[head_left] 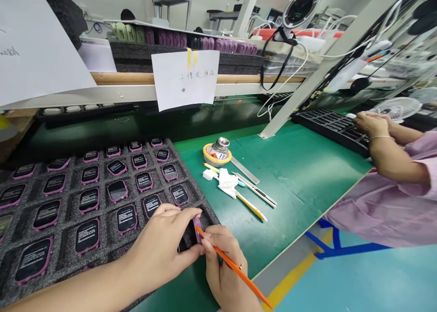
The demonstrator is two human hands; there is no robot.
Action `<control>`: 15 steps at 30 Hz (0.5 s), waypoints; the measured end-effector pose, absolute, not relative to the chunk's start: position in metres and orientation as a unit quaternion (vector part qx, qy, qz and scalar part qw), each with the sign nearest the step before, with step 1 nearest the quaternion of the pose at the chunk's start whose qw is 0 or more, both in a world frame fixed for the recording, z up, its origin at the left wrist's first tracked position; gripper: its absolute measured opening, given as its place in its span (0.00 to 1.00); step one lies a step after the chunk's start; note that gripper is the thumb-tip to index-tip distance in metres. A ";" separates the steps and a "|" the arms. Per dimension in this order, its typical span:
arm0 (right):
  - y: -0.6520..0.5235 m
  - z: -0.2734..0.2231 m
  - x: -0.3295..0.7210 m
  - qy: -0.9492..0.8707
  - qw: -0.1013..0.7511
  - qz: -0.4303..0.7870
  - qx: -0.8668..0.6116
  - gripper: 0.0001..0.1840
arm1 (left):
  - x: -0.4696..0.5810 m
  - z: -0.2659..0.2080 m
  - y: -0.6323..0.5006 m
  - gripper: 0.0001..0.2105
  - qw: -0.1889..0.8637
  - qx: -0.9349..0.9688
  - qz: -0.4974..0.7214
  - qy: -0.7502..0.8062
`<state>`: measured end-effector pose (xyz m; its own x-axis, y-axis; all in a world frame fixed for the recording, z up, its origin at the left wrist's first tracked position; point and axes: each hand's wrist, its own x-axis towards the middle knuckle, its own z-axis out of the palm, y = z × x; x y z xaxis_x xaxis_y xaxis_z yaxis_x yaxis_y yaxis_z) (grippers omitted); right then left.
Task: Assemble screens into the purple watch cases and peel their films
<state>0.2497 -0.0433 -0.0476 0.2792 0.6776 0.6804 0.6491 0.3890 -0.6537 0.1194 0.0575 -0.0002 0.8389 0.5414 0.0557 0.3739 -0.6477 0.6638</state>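
Between the thumb and fingers of my left hand (167,243) is a purple smartwatch case (197,230), held on its edge above the near right corner of the foam tray (139,262). My right hand (225,262) grips an orange plastic pry tool (239,272), its tip touching the side of that watch case. The watch's screen faces away to the left and is mostly hidden. Several purple smartwatches with lit text on dark screens, such as one smartwatch (126,218), lie in the tray's compartments.
On the green bench (273,161) stand a metal-topped dispenser bottle (220,148), a steel ruler (245,166), white tissue (227,181), tweezers (256,189) and a yellow-white pen (251,207). A co-worker's hands (373,123) are over a black tray (331,127) at right. A shelf (129,89) crosses above.
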 end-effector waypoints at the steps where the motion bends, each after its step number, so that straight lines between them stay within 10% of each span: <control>1: -0.043 -0.048 0.250 -0.600 0.576 0.012 -0.554 0.10 | 0.119 -0.001 0.058 0.22 0.335 0.898 0.128 0.254; 15: -0.040 -0.052 0.249 -0.570 0.600 0.008 -0.562 0.07 | 0.120 0.000 0.057 0.23 0.351 0.889 0.123 0.267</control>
<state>0.2487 -0.0402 -0.0519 0.3504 0.6498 0.6745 0.6302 0.3692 -0.6830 0.1196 0.0567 -0.0002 0.8275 0.5606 0.0309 0.3883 -0.6112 0.6897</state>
